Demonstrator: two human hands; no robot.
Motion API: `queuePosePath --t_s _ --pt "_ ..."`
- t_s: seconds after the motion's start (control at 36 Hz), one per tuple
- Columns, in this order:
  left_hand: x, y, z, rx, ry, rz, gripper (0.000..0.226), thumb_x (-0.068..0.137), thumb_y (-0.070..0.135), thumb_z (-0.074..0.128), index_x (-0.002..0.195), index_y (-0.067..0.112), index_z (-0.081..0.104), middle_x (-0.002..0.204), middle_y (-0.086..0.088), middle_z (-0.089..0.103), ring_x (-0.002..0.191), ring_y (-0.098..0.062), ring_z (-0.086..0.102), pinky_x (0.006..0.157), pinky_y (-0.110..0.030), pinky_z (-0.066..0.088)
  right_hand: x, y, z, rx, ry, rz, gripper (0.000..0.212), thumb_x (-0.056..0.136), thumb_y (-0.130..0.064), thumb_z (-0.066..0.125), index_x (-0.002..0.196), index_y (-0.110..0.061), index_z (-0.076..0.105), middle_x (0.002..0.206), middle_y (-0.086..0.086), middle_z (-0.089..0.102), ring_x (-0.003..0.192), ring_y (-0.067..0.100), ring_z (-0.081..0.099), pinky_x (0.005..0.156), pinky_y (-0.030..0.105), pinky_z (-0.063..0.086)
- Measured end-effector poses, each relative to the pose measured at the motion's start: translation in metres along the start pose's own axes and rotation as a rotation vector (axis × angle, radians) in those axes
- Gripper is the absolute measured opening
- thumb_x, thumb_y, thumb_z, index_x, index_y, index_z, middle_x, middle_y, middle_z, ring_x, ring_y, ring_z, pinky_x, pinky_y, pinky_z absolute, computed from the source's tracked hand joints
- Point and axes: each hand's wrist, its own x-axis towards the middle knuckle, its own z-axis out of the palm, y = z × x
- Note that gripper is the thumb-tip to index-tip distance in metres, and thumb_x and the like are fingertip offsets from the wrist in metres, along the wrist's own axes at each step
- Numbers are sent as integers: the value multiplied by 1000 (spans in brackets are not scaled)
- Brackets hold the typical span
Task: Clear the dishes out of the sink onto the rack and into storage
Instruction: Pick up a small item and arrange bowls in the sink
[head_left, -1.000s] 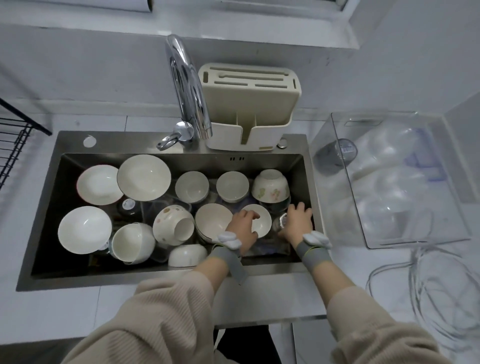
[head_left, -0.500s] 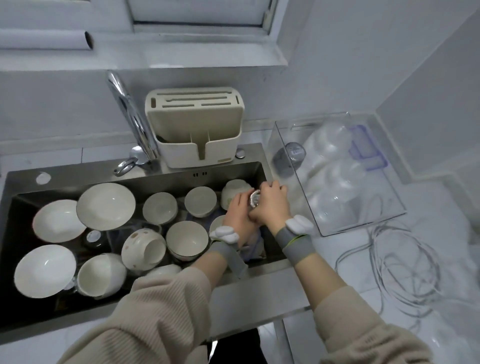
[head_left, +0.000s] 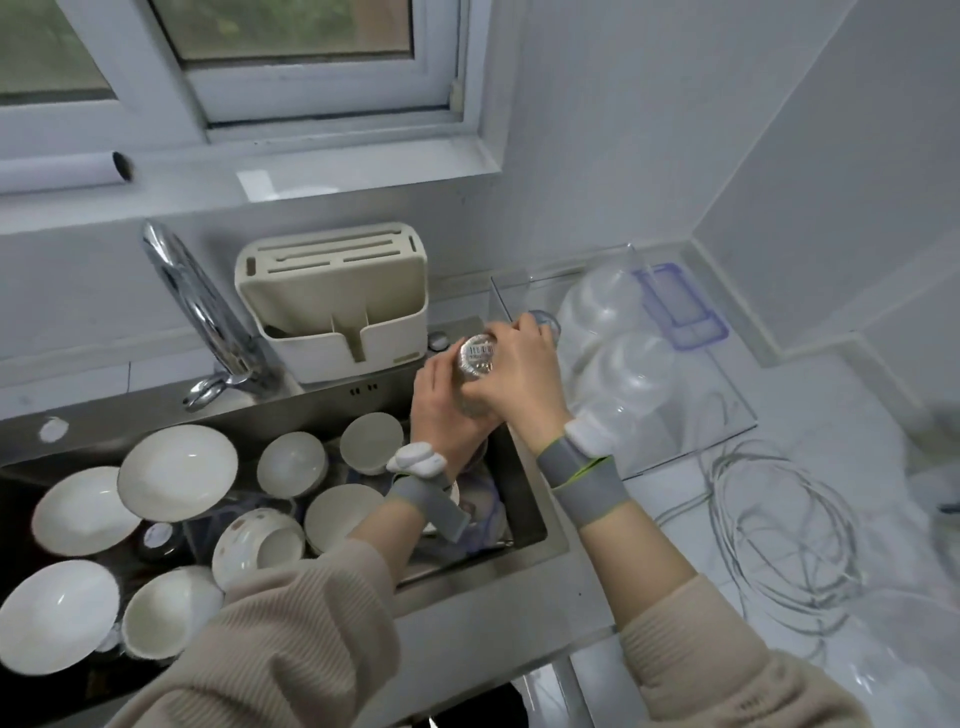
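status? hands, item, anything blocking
Both hands, left hand and right hand, grip one clear glass, base up, above the sink right end. Clear storage box alongside, already holding glassware. Nothing visibly blocking.

- White bowls (head_left: 176, 470) fill the steel-grey sink (head_left: 524, 499).
- One bowl (head_left: 249, 540) shows brownish spots.
- Cream knife block (head_left: 332, 296).
- Grey wristbands (head_left: 587, 486), beige ribbed sleeves (head_left: 291, 639).
- Clear box lid (head_left: 680, 306), blue-rimmed.

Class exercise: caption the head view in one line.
Both hands, left and right, hold a clear glass above the sink.
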Motion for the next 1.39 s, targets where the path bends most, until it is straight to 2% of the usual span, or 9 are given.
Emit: queuePosePath --t_s 0.19,0.36,0.53,0.67,0.78,1.0,1.11,1.25,1.39 --pt "25 30 12 18 81 6 63 71 44 61 121 5 57 107 -5 61 97 -20 55 87 -38 47 7 7 -29 61 116 -20 71 62 -39 73 128 -17 57 116 7 52 111 29 43 97 30 36" --pt "48 60 31 16 82 35 66 66 45 61 118 3 60 102 -7 63 93 -20 54 85 -28 43 14 26 -57 94 205 -18 71 64 -37 73 129 -15 56 116 7 50 110 27 41 93 23 32" --pt "56 80 49 -15 -42 24 73 63 47 61 123 6 57 111 -6 62 103 -22 56 89 -23 39 24 51 -71 78 217 42 72 63 -38 74 129 -15 56 119 9 51 113 29 43 92 22 29" --pt "57 82 63 -9 -169 14 70 63 28 83 123 7 55 112 -5 60 105 -23 58 86 -29 45 28 72 -67 52 185 97 70 64 -40 74 127 -14 56 118 11 52 112 29 45 95 25 27" --pt "54 79 72 58 -228 22 67 64 30 82 122 11 55 113 -3 57 100 -21 59 76 -28 42 26 85 -57 90 165 143 69 63 -36 76 126 -13 57 116 12 51 108 31 46 93 25 30" --pt "62 66 82 280 -437 120 67 69 41 75 124 12 50 115 -7 56 95 -32 60 72 -34 42 28 103 -40 115 85 208 65 64 -30 76 124 -12 58 117 14 52 106 33 47 94 30 34" --pt "66 59 87 414 -492 153 70 69 46 73 126 13 49 119 -6 59 100 -31 62 81 -34 36 32 110 -31 81 26 219 60 65 -29 74 121 -12 59 116 14 53 105 34 49 94 30 32" --pt "65 52 92 531 -530 175 64 69 52 68 118 16 50 109 -1 64 103 -23 62 99 -30 30 36 116 -20 57 -17 217 54 66 -25 72 117 -11 60 112 14 55 108 32 50 93 31 32" --pt "67 51 96 647 -579 155 62 74 49 63 123 15 48 112 0 66 107 -21 61 107 -28 23 44 116 -12 28 -54 214 51 72 -21 68 120 -8 57 117 15 52 108 35 49 95 32 32"
